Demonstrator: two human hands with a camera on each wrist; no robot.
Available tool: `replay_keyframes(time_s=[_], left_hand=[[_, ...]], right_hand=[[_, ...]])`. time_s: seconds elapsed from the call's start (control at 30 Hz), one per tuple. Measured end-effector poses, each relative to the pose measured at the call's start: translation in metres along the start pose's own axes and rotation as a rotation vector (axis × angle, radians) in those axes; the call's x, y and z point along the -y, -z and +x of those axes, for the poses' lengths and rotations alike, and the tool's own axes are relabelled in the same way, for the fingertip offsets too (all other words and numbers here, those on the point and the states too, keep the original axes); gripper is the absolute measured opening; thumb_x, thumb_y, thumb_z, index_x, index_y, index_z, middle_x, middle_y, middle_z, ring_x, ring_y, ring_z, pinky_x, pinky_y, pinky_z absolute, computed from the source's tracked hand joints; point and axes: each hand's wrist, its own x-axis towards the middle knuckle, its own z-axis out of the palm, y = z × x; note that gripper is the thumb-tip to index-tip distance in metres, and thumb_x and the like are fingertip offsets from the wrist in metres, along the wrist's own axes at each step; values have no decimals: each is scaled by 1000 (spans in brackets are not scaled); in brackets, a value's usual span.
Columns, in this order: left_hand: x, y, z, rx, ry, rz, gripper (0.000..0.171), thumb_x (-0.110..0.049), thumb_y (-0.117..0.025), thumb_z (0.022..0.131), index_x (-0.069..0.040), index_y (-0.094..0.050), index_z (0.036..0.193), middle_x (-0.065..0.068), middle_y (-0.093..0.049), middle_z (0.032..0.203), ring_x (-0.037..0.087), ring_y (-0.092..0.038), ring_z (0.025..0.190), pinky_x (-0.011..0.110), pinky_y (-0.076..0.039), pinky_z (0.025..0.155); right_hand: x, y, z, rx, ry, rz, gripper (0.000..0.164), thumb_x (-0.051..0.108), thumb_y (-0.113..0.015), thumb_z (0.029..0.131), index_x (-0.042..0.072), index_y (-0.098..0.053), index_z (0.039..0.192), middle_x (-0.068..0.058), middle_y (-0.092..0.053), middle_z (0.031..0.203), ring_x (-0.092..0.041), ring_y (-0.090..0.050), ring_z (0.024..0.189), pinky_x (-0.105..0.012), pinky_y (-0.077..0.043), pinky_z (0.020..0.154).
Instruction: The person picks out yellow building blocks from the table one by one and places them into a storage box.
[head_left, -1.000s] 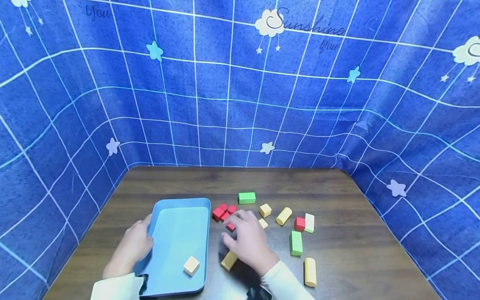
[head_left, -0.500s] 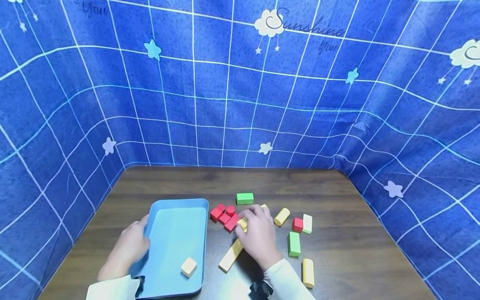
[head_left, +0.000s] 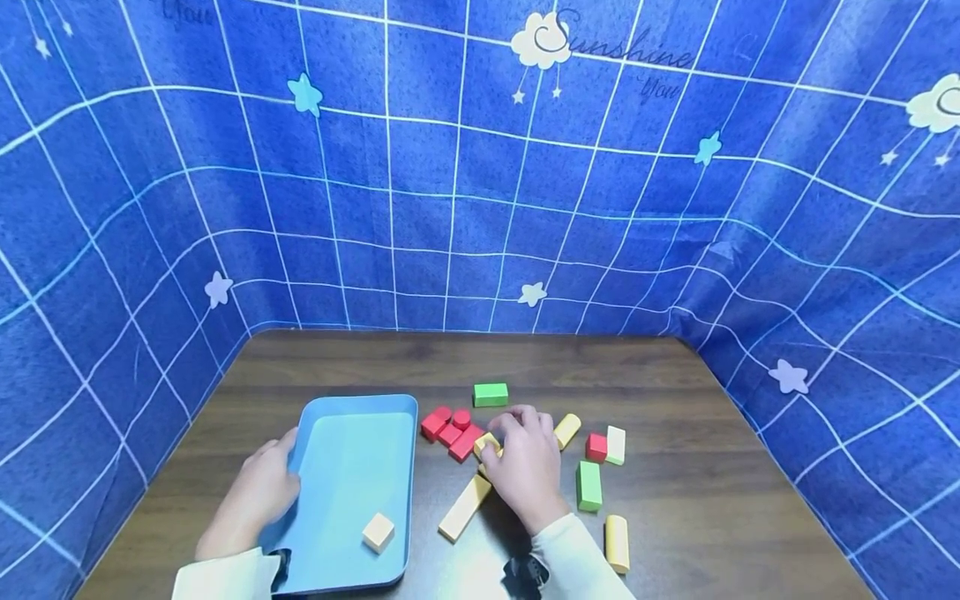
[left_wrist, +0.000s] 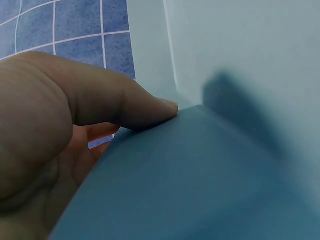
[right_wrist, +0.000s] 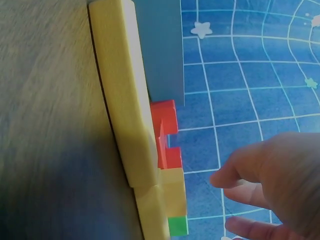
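My left hand [head_left: 255, 492] grips the left rim of a light blue tray [head_left: 318, 408], thumb pressed along the wall [left_wrist: 150, 170] in the left wrist view. One pale wooden cube [head_left: 378, 533] sits in the tray. My right hand [head_left: 525, 462] hovers beside a yellow cube [head_left: 486, 444], fingers loosely bent; in the right wrist view its fingers [right_wrist: 245, 170] stand apart from the blocks with nothing between them. A long yellow block [head_left: 465, 507] lies in front of that cube. Several red blocks [head_left: 450, 433] cluster against the cube's left side. My right hand hides part of the tabletop behind it.
A green block [head_left: 491, 395] lies farther back. To the right are a yellow cylinder [head_left: 567, 430], a red cube [head_left: 597, 447] touching a pale green block [head_left: 615, 446], another green block [head_left: 588, 486] and a yellow half-round block [head_left: 617, 543]. A blue curtain [head_left: 480, 208] surrounds the wooden table.
My right hand has moved right, off the red blocks and long block. A yellow cube now lies against the red blocks, which sit closer together. My left hand keeps its hold on the tray.
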Motion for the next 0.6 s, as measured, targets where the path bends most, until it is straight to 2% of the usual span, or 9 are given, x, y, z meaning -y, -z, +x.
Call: replay_keyframes(time_s=[0.23, 0.6], left_hand=[[0, 1, 2, -6, -4, -12, 67, 3, -49, 81, 10, -23, 142, 39, -40, 127, 52, -39, 113, 70, -34, 91], [0, 1, -2, 4, 5, -23, 66, 2, -48, 81, 11, -23, 142, 39, -39, 128, 51, -39, 114, 69, -34, 92]], right_hand=[[-1, -2, 1, 4, -14, -21, 21, 29, -73, 68, 23, -69, 87, -2, -57, 105, -25, -46, 95, -46, -45, 72], [-4, -5, -2, 72, -64, -59, 31, 31, -73, 64, 25, -69, 93, 0, -56, 104, -24, -49, 89, -45, -46, 70]])
